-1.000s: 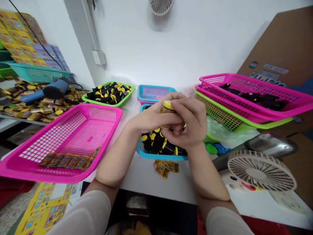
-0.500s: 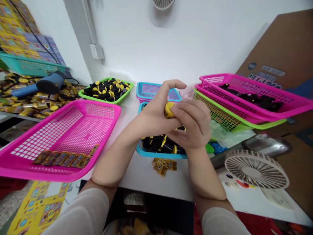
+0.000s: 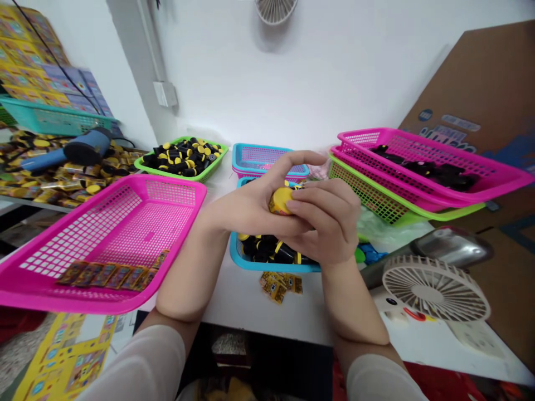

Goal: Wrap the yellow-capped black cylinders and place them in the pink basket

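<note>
Between my two hands is a small bottle with a round yellow cap [image 3: 282, 199]; most of its body is hidden by my fingers. My left hand [image 3: 259, 206] is wrapped round it from the left, thumb raised. From the right, the fingertips of my right hand [image 3: 328, 220] press against the cap side. Below them stands a blue basket [image 3: 251, 264] of black bottles with yellow caps [image 3: 284, 253]. Several printed yellow sleeves [image 3: 278, 285] lie on the white table [image 3: 267, 314] in front of that basket.
A pink basket [image 3: 194, 195] with a row of printed sleeves [image 3: 106, 275] sits at the left. Behind it is a green basket [image 3: 209, 171] of bottles. Stacked baskets [image 3: 497, 172], a desk fan [image 3: 434, 289] and a metal cylinder [image 3: 455, 245] are at the right. A blue heat gun [image 3: 87, 147] lies far left.
Both hands have come slightly lower, and the bottle has shifted a little left and down. More of its yellow cap now shows between my fingers.
</note>
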